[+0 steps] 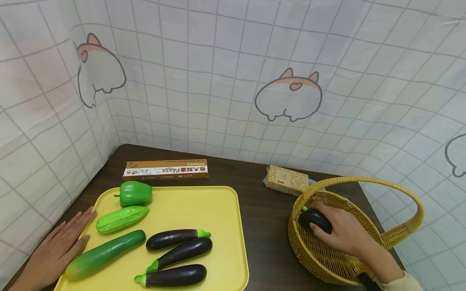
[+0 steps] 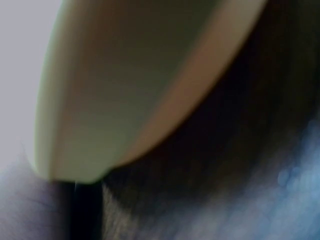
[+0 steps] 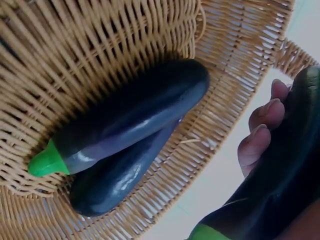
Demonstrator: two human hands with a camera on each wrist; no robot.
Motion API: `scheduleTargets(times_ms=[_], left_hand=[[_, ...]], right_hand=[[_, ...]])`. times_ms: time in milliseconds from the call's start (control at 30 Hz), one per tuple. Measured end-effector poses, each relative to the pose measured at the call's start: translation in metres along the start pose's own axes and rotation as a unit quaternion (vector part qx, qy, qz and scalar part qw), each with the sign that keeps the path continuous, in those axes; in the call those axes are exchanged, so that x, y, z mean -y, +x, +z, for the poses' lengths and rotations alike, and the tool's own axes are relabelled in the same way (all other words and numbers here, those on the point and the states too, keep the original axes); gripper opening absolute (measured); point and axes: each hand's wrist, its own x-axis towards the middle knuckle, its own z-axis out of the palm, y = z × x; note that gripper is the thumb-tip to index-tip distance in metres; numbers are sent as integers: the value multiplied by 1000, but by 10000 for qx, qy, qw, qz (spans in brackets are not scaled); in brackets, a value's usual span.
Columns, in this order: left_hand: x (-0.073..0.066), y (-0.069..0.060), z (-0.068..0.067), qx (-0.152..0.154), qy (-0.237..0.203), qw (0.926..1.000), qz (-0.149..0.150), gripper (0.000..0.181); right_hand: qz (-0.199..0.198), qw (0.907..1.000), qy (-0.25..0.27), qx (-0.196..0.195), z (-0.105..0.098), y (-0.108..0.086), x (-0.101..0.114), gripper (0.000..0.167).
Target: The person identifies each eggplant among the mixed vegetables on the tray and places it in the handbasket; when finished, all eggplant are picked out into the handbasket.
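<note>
My right hand (image 1: 338, 228) grips a dark purple eggplant (image 1: 316, 220) inside the rim of the wicker basket (image 1: 295, 242). In the right wrist view the fingers curl round this eggplant (image 3: 285, 165), and two more eggplants (image 3: 135, 115) lie crossed in the basket below. My left hand (image 1: 58, 248) rests at the left edge of the yellow tray (image 1: 196, 202), fingers extended, beside a long green zucchini (image 1: 105, 254). A green bell pepper (image 1: 135, 194), a pale green ridged vegetable (image 1: 121, 219) and three eggplants (image 1: 185, 252) lie on that tray. The left wrist view is too blurred to read.
Behind the tray lies a pasta box (image 1: 165, 169). A clear pack of pale grains (image 1: 285, 180) sits behind the basket. The basket's tall handle (image 1: 364, 180) arches over its opening. A white checked cloth (image 1: 211, 81) hangs round the dark table (image 1: 265, 242).
</note>
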Motion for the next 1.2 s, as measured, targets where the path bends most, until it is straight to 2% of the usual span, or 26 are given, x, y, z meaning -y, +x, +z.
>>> scheduleTargets(times_ms=[367, 600, 867, 1200], left_hand=[[-2, 0, -2, 59, 16, 10000, 38, 68], [-2, 0, -2, 84, -44, 10000, 18, 68], [0, 0, -1, 73, -37, 10000, 41, 67], [1, 1, -3, 130, -9, 9999, -38, 68]], right_hand=[[184, 9979, -178, 596, 1, 5, -18, 39], [299, 9961, -276, 785, 2, 9, -32, 36], [197, 9964, -260, 785, 8, 14, -44, 33], [72, 9961, -599, 643, 19, 16, -52, 41]])
